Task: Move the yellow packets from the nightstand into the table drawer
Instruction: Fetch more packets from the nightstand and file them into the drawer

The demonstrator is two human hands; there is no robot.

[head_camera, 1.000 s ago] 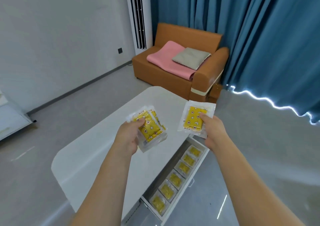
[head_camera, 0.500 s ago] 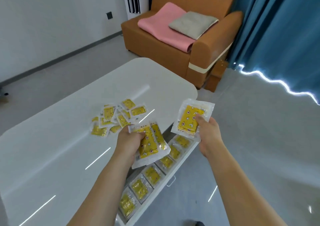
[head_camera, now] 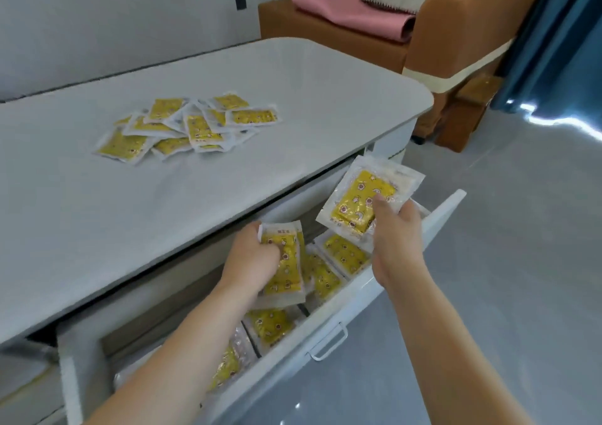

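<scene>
Both hands lowered over drawer [head_camera: 384,297]: left hand [head_camera: 252,258] grips upright packets [head_camera: 286,265]; right hand [head_camera: 395,229] pinches tilted packet [head_camera: 361,203].

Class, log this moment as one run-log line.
left hand: grips yellow plastic packets over open white drawer | right hand: pinches one yellow packet | loose packet pile on white tabletop

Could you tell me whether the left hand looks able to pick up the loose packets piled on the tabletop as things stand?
Probably not yet: the left hand grips packets down in the open drawer, though nothing blocks the tabletop pile.
</scene>
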